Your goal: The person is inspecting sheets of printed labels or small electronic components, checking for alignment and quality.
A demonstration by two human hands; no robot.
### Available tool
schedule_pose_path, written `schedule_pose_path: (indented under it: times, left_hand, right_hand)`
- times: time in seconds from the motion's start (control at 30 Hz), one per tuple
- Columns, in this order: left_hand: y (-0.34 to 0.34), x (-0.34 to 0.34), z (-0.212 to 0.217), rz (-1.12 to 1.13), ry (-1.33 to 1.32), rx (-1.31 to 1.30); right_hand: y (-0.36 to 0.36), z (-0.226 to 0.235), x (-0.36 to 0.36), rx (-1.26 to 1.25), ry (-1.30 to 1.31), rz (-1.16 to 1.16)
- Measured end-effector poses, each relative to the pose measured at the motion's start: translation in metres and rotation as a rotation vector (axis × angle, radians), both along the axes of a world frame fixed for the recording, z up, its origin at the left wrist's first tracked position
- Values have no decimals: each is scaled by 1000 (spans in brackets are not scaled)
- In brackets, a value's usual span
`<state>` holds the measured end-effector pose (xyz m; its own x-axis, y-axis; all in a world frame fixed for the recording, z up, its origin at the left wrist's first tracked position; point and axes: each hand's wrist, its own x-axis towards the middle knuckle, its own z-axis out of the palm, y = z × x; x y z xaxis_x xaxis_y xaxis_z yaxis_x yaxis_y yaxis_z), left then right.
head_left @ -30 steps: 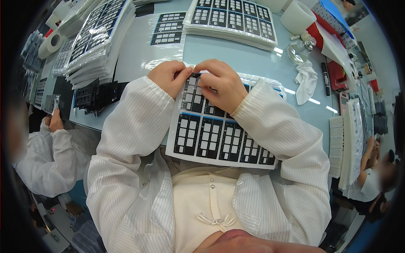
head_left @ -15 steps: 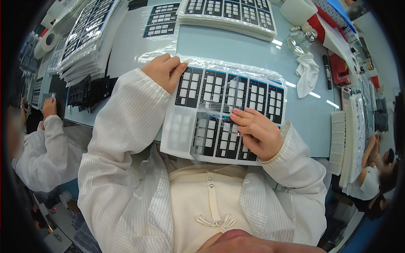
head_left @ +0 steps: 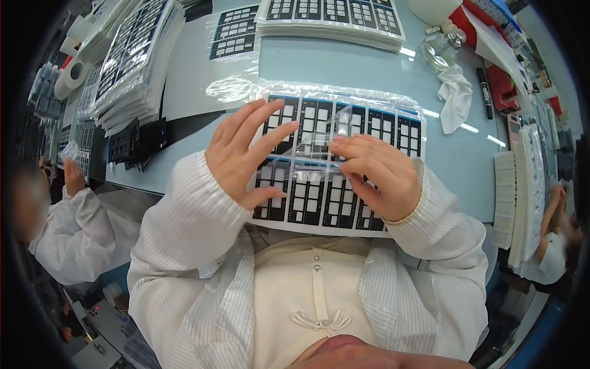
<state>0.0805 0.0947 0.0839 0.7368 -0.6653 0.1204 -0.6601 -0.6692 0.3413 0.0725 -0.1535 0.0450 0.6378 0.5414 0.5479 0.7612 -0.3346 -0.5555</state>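
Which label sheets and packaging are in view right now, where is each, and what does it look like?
Label sheet: under both hands, black panels with white windows, clear film over it.
Sheet stack: table's far edge, same pattern.
Side stack: far left, tilted pile.
Small sheet: far left-centre, in clear wrap.

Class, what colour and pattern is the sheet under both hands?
Black sheet with rows of white rectangles, seen in the head view.
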Motion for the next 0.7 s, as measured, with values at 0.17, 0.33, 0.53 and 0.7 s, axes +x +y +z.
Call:
schedule_pose_path:
  times: [0.17,0.33,0.53,0.7]
  left_hand:
    - [20,2,-31,105,54,88]
    - [19,17,-27,50,-3,9]
    - [18,23,-36,-73,13,223]
    - [13,25,-36,-57,2,259]
  right_hand:
    - [1,-18,-3,-74,8,25]
    - [1,-22,-6,-86,22,13]
    - [-13,-21,-13,-132,18,15]
    - [-40,-12,-28,-145,96,-49]
